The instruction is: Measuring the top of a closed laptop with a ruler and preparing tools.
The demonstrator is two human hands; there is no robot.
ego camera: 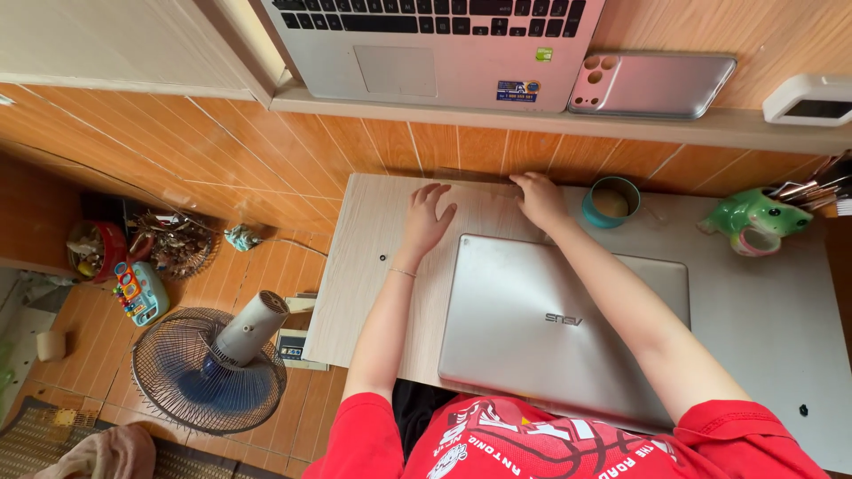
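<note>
A shut silver laptop (550,324) lies on a pale wooden desk (355,293) in front of me. My left hand (426,217) rests flat on the bare desk just beyond the laptop's far left corner, fingers spread, a thin bracelet at the wrist. My right hand (539,197) lies palm down at the desk's far edge, just past the laptop's back edge, holding nothing. A teal cup (611,201) stands a little to the right of my right hand.
A green frog-shaped pen holder (754,222) sits at the desk's far right. On the shelf above are an open laptop (426,62), a phone lying face down (652,84) and a white device (812,99). A floor fan (213,368) and toys (138,288) lie to the left.
</note>
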